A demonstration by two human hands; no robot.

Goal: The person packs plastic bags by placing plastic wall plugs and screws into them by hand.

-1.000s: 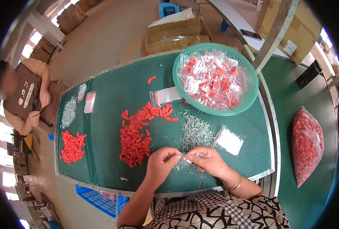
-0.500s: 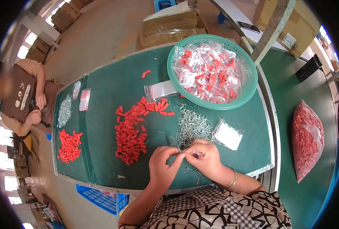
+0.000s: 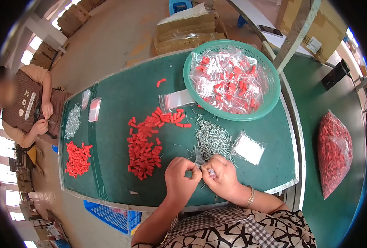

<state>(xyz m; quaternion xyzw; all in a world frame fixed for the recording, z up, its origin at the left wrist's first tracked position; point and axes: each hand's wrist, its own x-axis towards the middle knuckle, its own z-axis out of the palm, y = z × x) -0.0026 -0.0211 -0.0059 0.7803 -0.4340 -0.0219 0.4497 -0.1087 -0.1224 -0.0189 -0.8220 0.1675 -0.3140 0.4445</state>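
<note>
My left hand and my right hand meet at the front of the green table, fingertips pinched together. A small clear plastic bag is gripped between them, mostly hidden by the fingers. Something pale and crumpled shows inside my right hand's curl; what it is I cannot make out. Just beyond the hands lies a pile of metal screws. Red plastic sleeves are heaped to the left of it. A stack of clear bags with white rests to the right of the screws.
A green basket of filled bags stands at the back right, beside flat bags. At the left, another person works near red sleeves and screws. A large bag of red parts lies on the right-hand surface.
My hands have shifted slightly, with the left fingers now more curled and the knuckles turned upward. The clear bag shows a little more beyond the fingertips. The whole view has moved slightly.
</note>
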